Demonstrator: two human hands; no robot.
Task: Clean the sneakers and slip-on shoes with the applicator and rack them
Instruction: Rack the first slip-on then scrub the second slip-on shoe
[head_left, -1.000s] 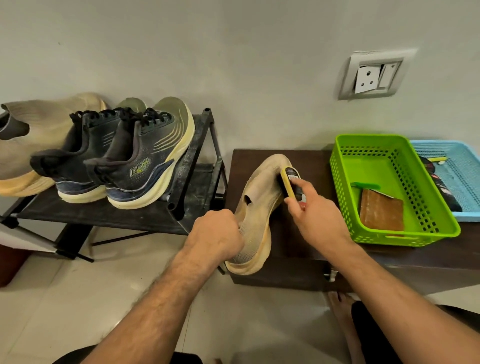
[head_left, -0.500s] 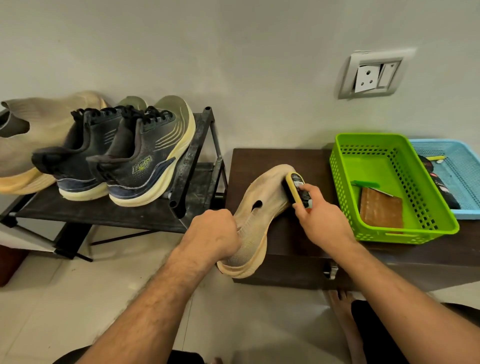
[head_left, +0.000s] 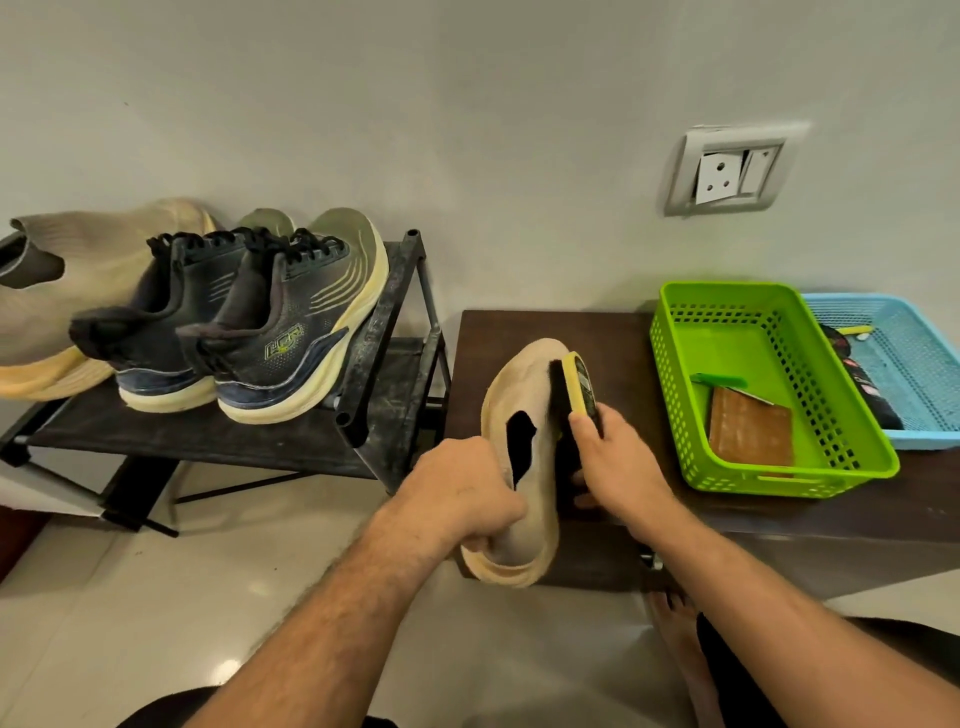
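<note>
A beige slip-on shoe (head_left: 524, 467) is held over the near edge of a dark wooden table (head_left: 530, 332), its heel end gripped in the clenched fingers of the left hand (head_left: 462, 499) and its toe pointing away toward the wall. Against the right flank of the shoe, just beyond the fingertips of the right hand (head_left: 618, 467), a yellow-backed applicator (head_left: 576, 384) is pressed, its dark bristle side touching the beige fabric. The applicator's near end is grasped by the right hand, with the thumb laid along its yellow back and the other fingers curled beneath, only partly seen. The shoe's dark opening is visible between the two hands. To the right of the right-hand fingers, a green basket (head_left: 831, 457) is set on the table, and a brown rectangular piece (head_left: 750, 431) and a small green item (head_left: 719, 381) are seen inside it. Beside the green basket, further right, a blue basket (head_left: 914, 358) is placed, with dark objects in it that cannot be identified. To the left of the left-hand fingers, well apart, a black shoe rack (head_left: 208, 441) is stood against the wall; two dark sneakers (head_left: 234, 322) are set on its top shelf side by side, heels toward the camera, and a second beige slip-on (head_left: 78, 291) is rested beside them at the far left. A wall socket (head_left: 727, 174) is mounted above the table. A bare foot (head_left: 675, 629) is seen on the tiled floor below the right forearm.
</note>
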